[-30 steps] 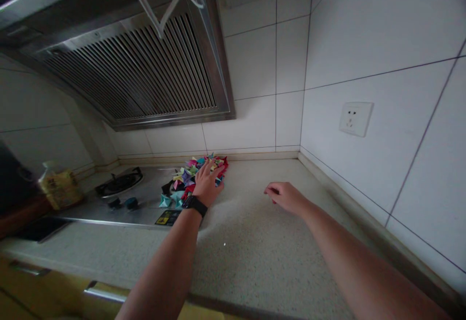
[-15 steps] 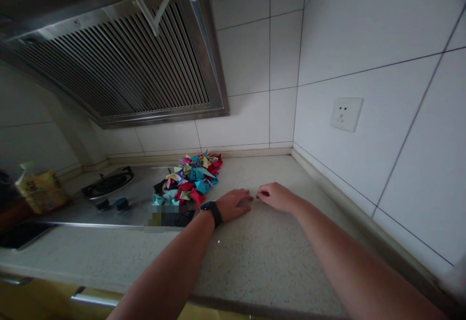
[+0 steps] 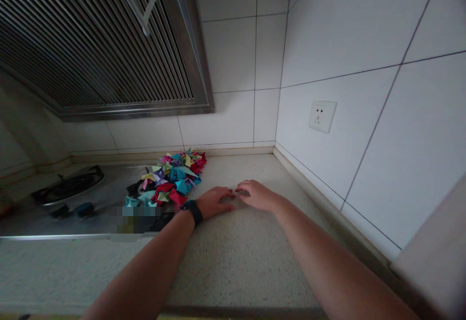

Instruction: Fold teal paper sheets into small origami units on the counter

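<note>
My left hand [image 3: 215, 202], with a black watch [image 3: 192, 211] at the wrist, rests on the speckled countertop [image 3: 240, 257], fingers stretched out and apart. Close to its fingertips is my right hand [image 3: 257, 195], its fingers loosely bent and spread, with nothing visible in them. To the left of my left hand lies a heap of folded paper pieces [image 3: 171, 176] in red, blue, yellow, purple and pink. They look like origami cranes, though single shapes are hard to make out.
A steel gas stove [image 3: 112, 179] with a black burner [image 3: 69, 184] and two knobs [image 3: 85, 209] sits at the left. Above it hangs a range hood [image 3: 109, 48] with a white cable [image 3: 145, 24]. The tiled right wall carries a socket [image 3: 323, 116].
The view has turned to the right, so everything appears further left. My right hand has loosened from a closed shape to spread fingers. My left hand stays flat on the counter.
</note>
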### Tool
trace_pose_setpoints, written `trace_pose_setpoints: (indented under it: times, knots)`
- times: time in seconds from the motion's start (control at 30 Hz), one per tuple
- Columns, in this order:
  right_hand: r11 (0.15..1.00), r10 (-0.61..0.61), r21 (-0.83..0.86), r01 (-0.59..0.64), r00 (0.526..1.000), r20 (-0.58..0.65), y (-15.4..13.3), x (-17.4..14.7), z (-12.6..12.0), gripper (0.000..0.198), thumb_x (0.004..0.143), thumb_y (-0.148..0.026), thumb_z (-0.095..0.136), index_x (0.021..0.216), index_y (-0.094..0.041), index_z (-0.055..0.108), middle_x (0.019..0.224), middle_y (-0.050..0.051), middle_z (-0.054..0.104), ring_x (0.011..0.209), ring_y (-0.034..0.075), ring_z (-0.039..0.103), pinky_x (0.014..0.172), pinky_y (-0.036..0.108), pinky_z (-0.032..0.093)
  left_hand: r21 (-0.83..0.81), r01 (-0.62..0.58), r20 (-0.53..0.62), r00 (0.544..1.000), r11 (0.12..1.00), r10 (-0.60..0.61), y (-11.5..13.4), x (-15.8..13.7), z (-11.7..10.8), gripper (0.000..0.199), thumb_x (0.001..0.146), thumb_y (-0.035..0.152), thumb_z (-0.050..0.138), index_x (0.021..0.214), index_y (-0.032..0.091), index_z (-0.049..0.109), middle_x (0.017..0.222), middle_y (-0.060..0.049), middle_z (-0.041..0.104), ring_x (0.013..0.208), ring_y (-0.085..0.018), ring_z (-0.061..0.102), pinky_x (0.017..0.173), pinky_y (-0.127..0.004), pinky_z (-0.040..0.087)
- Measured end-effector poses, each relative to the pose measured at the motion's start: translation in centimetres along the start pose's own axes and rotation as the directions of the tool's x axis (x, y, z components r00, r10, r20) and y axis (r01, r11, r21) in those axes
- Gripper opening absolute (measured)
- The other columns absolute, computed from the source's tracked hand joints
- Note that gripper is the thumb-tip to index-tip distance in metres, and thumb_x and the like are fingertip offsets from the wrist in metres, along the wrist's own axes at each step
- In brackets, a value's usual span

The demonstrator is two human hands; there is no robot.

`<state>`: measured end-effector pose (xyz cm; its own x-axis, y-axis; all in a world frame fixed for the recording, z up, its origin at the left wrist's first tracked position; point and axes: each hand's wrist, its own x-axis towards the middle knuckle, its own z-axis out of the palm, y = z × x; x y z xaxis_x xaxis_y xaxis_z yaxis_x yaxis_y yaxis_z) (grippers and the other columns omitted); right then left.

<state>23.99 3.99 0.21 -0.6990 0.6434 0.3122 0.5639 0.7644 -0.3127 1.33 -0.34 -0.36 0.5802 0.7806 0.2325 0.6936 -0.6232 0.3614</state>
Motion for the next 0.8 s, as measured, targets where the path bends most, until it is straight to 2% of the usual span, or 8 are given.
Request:
trace_pose_setpoints:
  times: [0.07, 0.17, 0.37, 0.53, 0.7, 0.8]
  knots:
    - [0.999, 0.038, -0.028, -0.037, 0.998, 0.054, 0.1, -0.1, 0.3, 0.044, 0.086, -0.046, 0.050, 0.122, -0.022, 0.060, 0.132, 0.010, 0.052, 0.122, 0.026, 0.045, 0.102, 0.041, 0.032, -0.006, -0.011, -0.011, 1.000, 1.000, 0.010, 0.0, 0.0, 0.0, 0.054, 0.082, 0.058, 0.054, 0.121, 0.021, 0.059, 0.128, -0.007, 0.054, 0.121, -0.022, 0.046, 0.105, -0.035, 0.032]
    - [0.997, 0.075, -0.024, -0.073, 0.993, 0.089, 0.1, -0.2, 0.5, 0.052, 0.087, -0.053, 0.047, 0.130, -0.024, 0.053, 0.142, 0.010, 0.041, 0.130, 0.029, 0.037, 0.106, 0.046, 0.027, -0.021, -0.024, -0.021, 0.999, 1.000, 0.023, 0.2, 0.0, 0.0, 0.051, 0.083, 0.057, 0.053, 0.119, 0.021, 0.060, 0.126, -0.006, 0.056, 0.119, -0.021, 0.048, 0.105, -0.034, 0.032]
    - [0.997, 0.061, 0.045, -0.060, 0.998, -0.020, -0.3, -0.2, 0.1, 0.053, 0.089, -0.049, 0.046, 0.137, -0.027, 0.045, 0.144, 0.007, 0.038, 0.132, 0.024, 0.035, 0.109, 0.043, 0.024, 0.028, -0.055, -0.014, 0.998, 0.998, 0.055, 0.7, 0.2, -0.1, 0.047, 0.089, 0.053, 0.046, 0.120, 0.021, 0.059, 0.127, -0.008, 0.054, 0.117, -0.021, 0.048, 0.103, -0.035, 0.034]
    - [0.996, 0.091, -0.028, -0.088, 0.986, 0.137, -0.1, -0.4, 0.4, 0.062, 0.085, -0.052, 0.049, 0.139, -0.022, 0.043, 0.144, 0.010, 0.038, 0.133, 0.026, 0.033, 0.108, 0.042, 0.024, 0.071, -0.107, -0.011, 0.994, 0.992, 0.108, 1.2, 0.4, -0.2, 0.043, 0.090, 0.050, 0.046, 0.119, 0.021, 0.059, 0.123, -0.006, 0.057, 0.115, -0.021, 0.050, 0.102, -0.034, 0.034]
    - [0.983, 0.179, -0.068, -0.173, 0.978, 0.109, 0.0, -0.5, 0.8, 0.073, 0.083, -0.054, 0.050, 0.146, -0.024, 0.027, 0.148, 0.008, 0.031, 0.135, 0.025, 0.027, 0.110, 0.041, 0.016, 0.116, -0.085, -0.001, 0.996, 0.990, 0.086, 1.3, 0.5, 0.0, 0.049, 0.091, 0.053, 0.040, 0.124, 0.021, 0.056, 0.127, -0.007, 0.054, 0.120, -0.021, 0.046, 0.105, -0.034, 0.031]
    - [0.968, 0.236, -0.119, -0.223, 0.965, 0.113, 0.1, -0.5, 0.6, 0.074, 0.084, -0.058, 0.045, 0.147, -0.024, 0.025, 0.151, 0.007, 0.022, 0.138, 0.026, 0.021, 0.110, 0.042, 0.012, 0.174, -0.011, -0.014, 1.000, 0.985, 0.014, 1.1, 0.6, 0.3, 0.055, 0.094, 0.056, 0.028, 0.132, 0.022, 0.050, 0.139, -0.007, 0.044, 0.131, -0.022, 0.036, 0.111, -0.037, 0.023]
